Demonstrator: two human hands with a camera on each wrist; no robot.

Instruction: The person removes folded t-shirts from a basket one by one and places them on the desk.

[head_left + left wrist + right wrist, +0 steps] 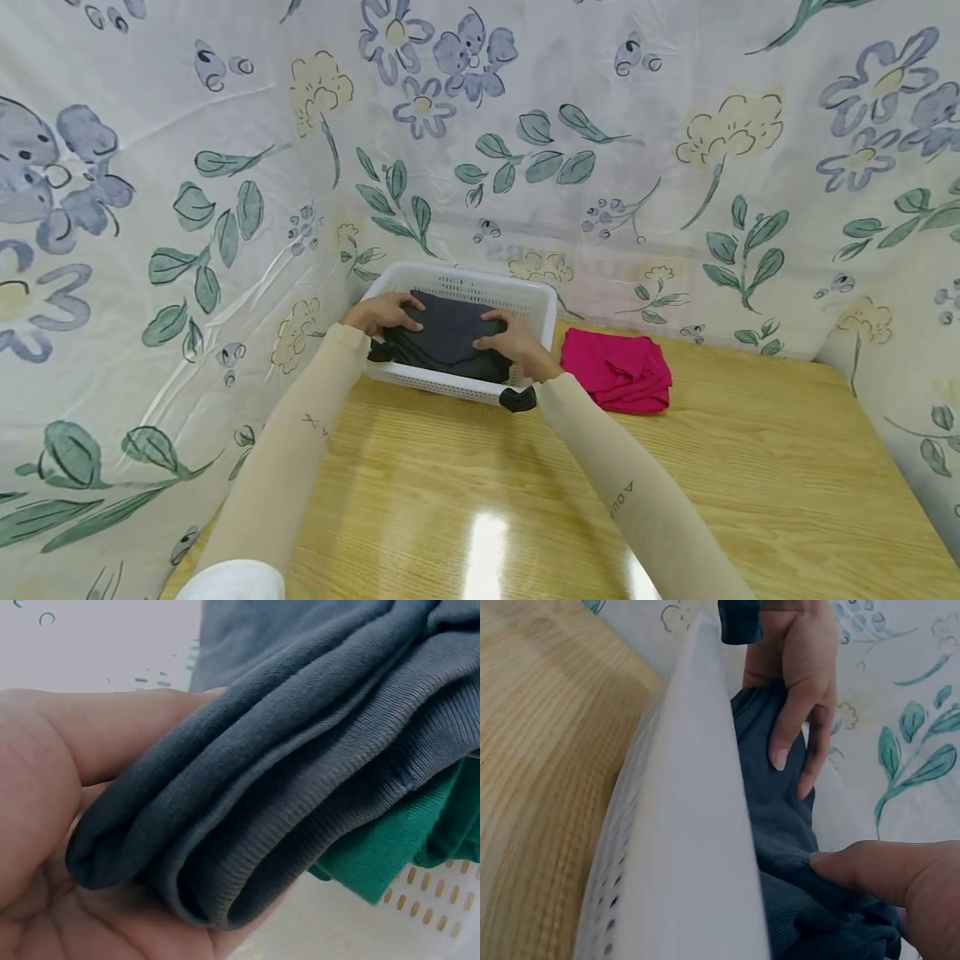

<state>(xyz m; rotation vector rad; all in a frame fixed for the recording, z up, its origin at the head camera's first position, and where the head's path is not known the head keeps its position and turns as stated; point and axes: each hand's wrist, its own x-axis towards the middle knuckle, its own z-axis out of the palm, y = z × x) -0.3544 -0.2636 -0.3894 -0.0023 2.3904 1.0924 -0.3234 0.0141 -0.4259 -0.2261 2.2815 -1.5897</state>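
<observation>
A folded dark blue-grey garment (450, 332) lies inside a white plastic basket (480, 278). My left hand (387, 312) grips its left end; in the left wrist view the layered fabric folds (300, 761) sit between thumb and palm, with ribbed edges showing. At the opposite end my right hand (519, 342) holds the same garment. The right wrist view has the right thumb (877, 874) pressing on the cloth, while the fingers under it are hidden. Beneath the dark folds, a green cloth (386, 859) shows in the left wrist view.
A folded bright pink cloth (618, 371) lies on the wooden table (757, 450), just right of the basket. Floral-patterned sheeting (637, 183) hangs behind and to the left, close to the basket. Black wrist gear (517, 400) overlaps the basket's front right corner.
</observation>
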